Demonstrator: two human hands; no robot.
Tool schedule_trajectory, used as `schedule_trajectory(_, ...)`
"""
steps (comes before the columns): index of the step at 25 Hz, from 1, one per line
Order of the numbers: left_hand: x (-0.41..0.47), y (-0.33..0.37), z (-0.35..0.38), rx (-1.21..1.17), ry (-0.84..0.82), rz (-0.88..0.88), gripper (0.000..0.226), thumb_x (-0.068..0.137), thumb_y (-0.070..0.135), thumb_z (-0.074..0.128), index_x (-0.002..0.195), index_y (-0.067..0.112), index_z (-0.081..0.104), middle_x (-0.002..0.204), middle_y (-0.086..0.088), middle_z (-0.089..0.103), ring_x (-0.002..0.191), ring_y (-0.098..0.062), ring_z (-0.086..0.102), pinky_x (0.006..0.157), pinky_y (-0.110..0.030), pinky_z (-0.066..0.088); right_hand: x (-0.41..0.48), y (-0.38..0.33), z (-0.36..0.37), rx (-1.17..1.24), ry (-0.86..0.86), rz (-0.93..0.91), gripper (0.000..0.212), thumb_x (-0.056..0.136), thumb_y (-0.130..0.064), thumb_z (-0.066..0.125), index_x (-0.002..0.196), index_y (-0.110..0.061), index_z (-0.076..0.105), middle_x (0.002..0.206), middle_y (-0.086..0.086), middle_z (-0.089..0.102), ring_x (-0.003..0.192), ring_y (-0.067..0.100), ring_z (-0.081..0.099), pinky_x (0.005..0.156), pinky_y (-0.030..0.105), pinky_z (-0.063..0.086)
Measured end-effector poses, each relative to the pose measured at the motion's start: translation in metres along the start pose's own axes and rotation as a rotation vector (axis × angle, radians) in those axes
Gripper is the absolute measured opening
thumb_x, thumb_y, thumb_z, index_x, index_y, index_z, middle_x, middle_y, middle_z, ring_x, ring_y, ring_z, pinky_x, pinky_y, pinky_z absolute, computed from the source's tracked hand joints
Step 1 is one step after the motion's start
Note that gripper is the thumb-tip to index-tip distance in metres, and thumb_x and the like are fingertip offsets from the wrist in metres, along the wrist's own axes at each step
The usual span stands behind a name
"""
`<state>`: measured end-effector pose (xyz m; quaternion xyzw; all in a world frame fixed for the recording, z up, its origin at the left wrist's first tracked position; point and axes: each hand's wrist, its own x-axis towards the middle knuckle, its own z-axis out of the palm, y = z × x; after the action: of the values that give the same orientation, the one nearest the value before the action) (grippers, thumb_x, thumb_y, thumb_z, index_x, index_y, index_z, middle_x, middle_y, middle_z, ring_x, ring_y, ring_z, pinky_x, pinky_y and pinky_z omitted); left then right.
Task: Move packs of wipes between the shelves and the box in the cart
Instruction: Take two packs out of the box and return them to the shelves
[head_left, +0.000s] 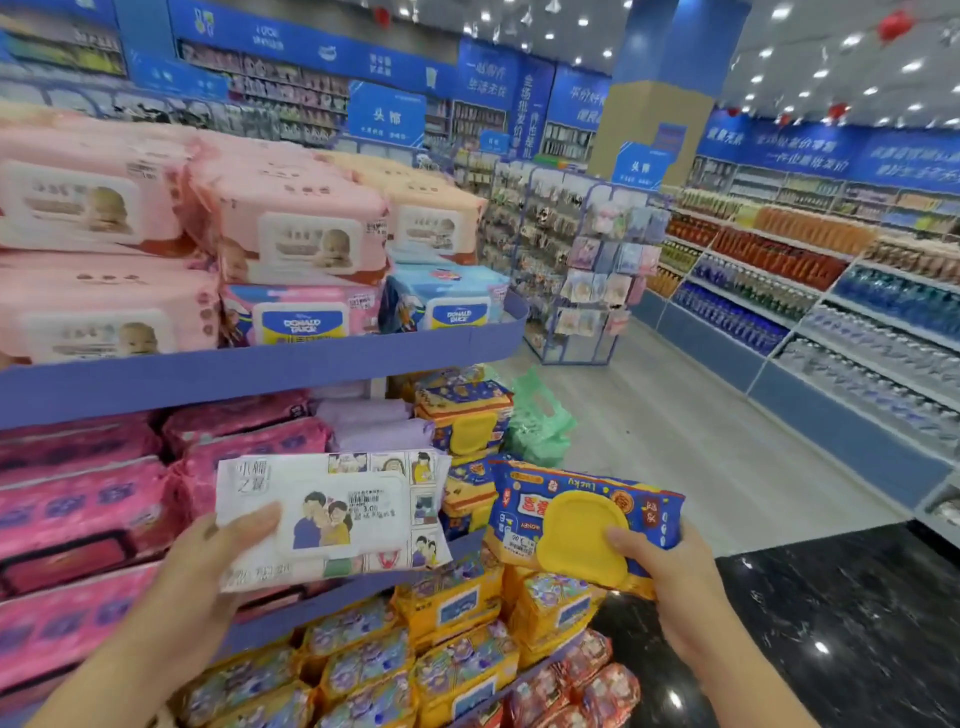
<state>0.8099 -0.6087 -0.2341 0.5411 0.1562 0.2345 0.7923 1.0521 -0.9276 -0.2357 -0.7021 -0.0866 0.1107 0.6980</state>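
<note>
Left hand (208, 561) gripped white wipes pack (332, 514) at lower centre; right hand (670, 566) gripped blue-yellow pack (582, 525) by shelves (260, 374). Risk: each held by one end, could sag & slip. Cart/box not visible.

Only 1 view is given, from a wide-angle camera worn on the head. It is pointed forward and slightly down, with the shelves (260, 369) seen close at the left. The left hand (208, 566), holding a white pack (332, 514), and the right hand (670, 582), holding a blue pack (582, 519), are framed nearest, low down.
</note>
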Motion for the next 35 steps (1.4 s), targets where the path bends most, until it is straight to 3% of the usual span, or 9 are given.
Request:
schedule_trajectory(6,0.027,-0.009,0.046,0.115,0.229,0.024,0.106,0.040,0.056,0.097,0.127,0.003,0.065,0.118,-0.017,0.075,0.097,-0.031,0.076,0.065,-0.030,0.063,0.123,0.015,0.011,-0.014,-0.224,0.003,0.087,0.036,-0.040,0.099,0.111,-0.011,0.068,0.098,0.012,0.079,0.084,0.031,0.076,0.066,0.041,0.063)
schedule_trajectory(10,0.018,-0.028,0.088,0.099,0.444,0.133,0.090,0.046,0.056,0.094,0.120,0.011,0.070,0.108,-0.008,0.079,0.084,-0.019,0.078,0.058,-0.027,0.062,0.194,0.031,0.038,-0.118,-0.435,-0.019,0.064,0.049,-0.024,0.100,0.104,-0.014,0.067,0.099,0.017,0.076,0.083,0.030,0.073,0.072,0.044,0.061)
schedule_trajectory(13,-0.002,-0.037,0.123,0.108,0.624,0.204,0.106,0.030,0.064,0.096,0.121,0.016,0.071,0.115,-0.008,0.077,0.091,-0.022,0.077,0.062,-0.029,0.063,0.226,0.042,0.059,-0.217,-0.566,-0.124,0.047,0.066,-0.014,0.094,0.101,-0.018,0.063,0.097,0.013,0.074,0.084,0.029,0.072,0.073,0.048,0.061)
schedule_trajectory(17,-0.031,-0.055,0.157,0.145,0.778,0.211,0.113,0.031,0.067,0.095,0.126,0.012,0.067,0.115,-0.011,0.077,0.093,-0.026,0.076,0.062,-0.033,0.063,0.253,0.056,0.075,-0.305,-0.770,-0.202,0.059,0.069,-0.017,0.093,0.116,-0.024,0.057,0.108,-0.001,0.073,0.092,0.014,0.071,0.085,0.046,0.060)
schedule_trajectory(20,-0.044,-0.066,0.178,0.178,0.853,0.238,0.108,0.036,0.068,0.093,0.126,0.013,0.068,0.120,-0.015,0.075,0.100,-0.034,0.072,0.070,-0.037,0.060,0.270,0.061,0.081,-0.411,-0.870,-0.281,0.104,0.058,-0.031,0.098,0.143,-0.029,0.038,0.124,-0.008,0.067,0.109,0.014,0.068,0.098,0.051,0.055)
schedule_trajectory(23,-0.043,-0.069,0.198,0.177,0.885,0.269,0.107,0.032,0.066,0.095,0.121,0.012,0.070,0.112,-0.013,0.077,0.083,-0.023,0.075,0.058,-0.029,0.060,0.269,0.062,0.080,-0.528,-0.799,-0.452,0.119,0.053,-0.042,0.098,0.148,-0.032,0.028,0.135,-0.007,0.054,0.115,0.014,0.059,0.098,0.045,0.055)
schedule_trajectory(28,-0.034,-0.070,0.212,0.166,0.903,0.314,0.098,0.031,0.064,0.097,0.115,0.018,0.073,0.112,-0.015,0.077,0.089,-0.030,0.073,0.064,-0.037,0.058,0.266,0.064,0.072,-0.781,-0.810,-0.674,0.093,0.076,-0.053,0.081,0.151,-0.022,0.036,0.136,0.003,0.042,0.109,0.017,0.049,0.088,0.038,0.054)
schedule_trajectory(31,-0.027,-0.059,0.223,0.203,0.908,0.339,0.105,0.034,0.066,0.095,0.123,0.016,0.069,0.115,-0.015,0.076,0.092,-0.031,0.072,0.061,-0.035,0.058,0.264,0.051,0.072,-0.914,-0.744,-0.797,0.090,0.076,-0.065,0.074,0.145,-0.016,0.044,0.144,0.009,0.043,0.130,0.027,0.044,0.105,0.043,0.046)
schedule_trajectory(35,-0.015,-0.039,0.235,0.201,0.879,0.394,0.104,0.031,0.065,0.096,0.120,0.015,0.071,0.109,-0.010,0.079,0.080,-0.020,0.077,0.054,-0.026,0.058,0.234,0.004,0.085,-0.551,-0.748,-0.980,0.059,0.085,-0.054,0.068,0.129,-0.016,0.059,0.132,0.003,0.054,0.126,0.023,0.046,0.107,0.043,0.041)
